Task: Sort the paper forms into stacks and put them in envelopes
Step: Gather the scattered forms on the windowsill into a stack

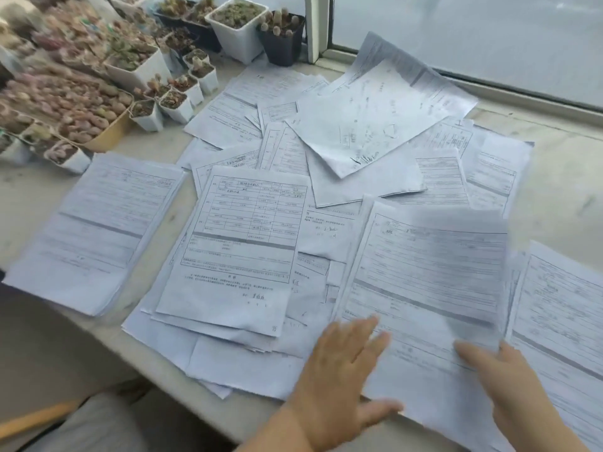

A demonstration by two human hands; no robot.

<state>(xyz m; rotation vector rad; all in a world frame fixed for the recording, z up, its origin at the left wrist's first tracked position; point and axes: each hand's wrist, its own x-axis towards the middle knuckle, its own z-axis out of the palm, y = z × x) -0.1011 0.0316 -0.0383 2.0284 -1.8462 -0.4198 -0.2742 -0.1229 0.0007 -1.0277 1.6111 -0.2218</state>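
Note:
White printed paper forms lie scattered over a pale stone sill. A neat stack sits at the left and a second pile lies in the middle. My left hand rests flat, fingers spread, on the left edge of a stack at the front right. My right hand holds a blurred top sheet by its lower right corner, thumb on top. Another stack lies at the far right. No envelope is in view.
Many small white and black pots of succulents crowd the back left, along with a round tan pot. A window frame runs along the back. Loose forms cover the middle. My lap shows at the bottom left.

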